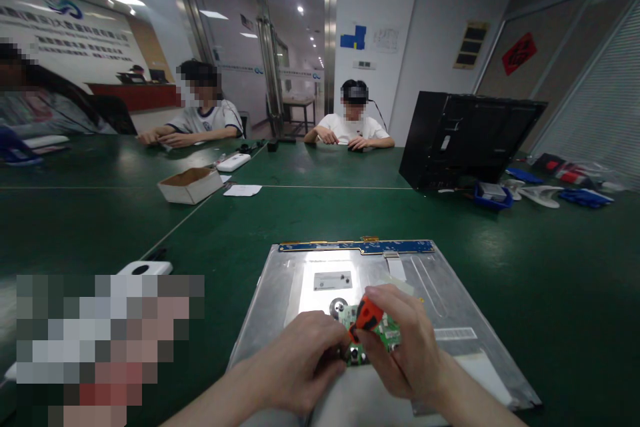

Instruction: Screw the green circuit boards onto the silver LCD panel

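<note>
A flat metal display panel (pixel 280 280) lies in front of me, with a blue circuit strip (pixel 330 247) along its far edge. On its middle sits a green circuit board (pixel 390 332). My right hand (pixel 410 340) grips a screwdriver (pixel 369 313) by its orange and black handle, tilted over the board; its tip is hidden. My left hand (pixel 300 357) rests at the board's left side, fingers curled in close to the screwdriver's lower end. What those fingers pinch, if anything, is hidden. A white ribbon cable (pixel 395 267) runs down from the blue strip.
An open cardboard box (pixel 187 187) and papers (pixel 243 191) lie to the far left. A black monitor housing (pixel 465 140) stands at the back right beside a blue tray (pixel 493 195). A white device (pixel 145 269) is left of the panel. Several people sit around the green table (pixel 320 213).
</note>
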### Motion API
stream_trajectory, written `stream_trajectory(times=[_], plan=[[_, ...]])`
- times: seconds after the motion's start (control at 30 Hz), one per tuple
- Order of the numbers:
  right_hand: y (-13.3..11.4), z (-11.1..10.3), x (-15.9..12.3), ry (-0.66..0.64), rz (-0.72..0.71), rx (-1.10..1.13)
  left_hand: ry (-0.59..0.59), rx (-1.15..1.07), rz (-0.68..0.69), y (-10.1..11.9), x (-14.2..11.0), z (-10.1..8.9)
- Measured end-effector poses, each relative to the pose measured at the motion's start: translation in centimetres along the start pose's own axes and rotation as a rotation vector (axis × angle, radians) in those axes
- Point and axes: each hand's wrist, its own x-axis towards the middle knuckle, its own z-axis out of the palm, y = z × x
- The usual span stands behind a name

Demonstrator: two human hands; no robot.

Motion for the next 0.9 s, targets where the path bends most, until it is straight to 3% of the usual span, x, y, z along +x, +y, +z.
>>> stream_trajectory(times=[0.27, 0.43, 0.63, 0.77, 0.9], plan=[[0.3, -0.3, -0.1, 0.067, 0.015, -0.006, -0.008, 0.004, -0.023, 0.4, 0.0, -0.4], [1.3, -0.8, -0.1, 0.122, 0.083, 0.045, 0.062, -0.029, -0.048, 0.4, -0.2, -0.5], [3.8, -3.1, -0.4, 0.259, 0.456, 0.119, 0.332, -0.071, -0.121, -0.6, 0.3, -0.5], [5.8, -4.5, -2.0, 0.254, 0.682, 0.193, 0.322, 0.004, -0.14, -1.0, 0.4, -0.4], [7.0, -5.2, -3.5, 0.222, 0.796, 0.206, 0.273, 0.099, -0.166, -1.6, 0.1, 0.0]])
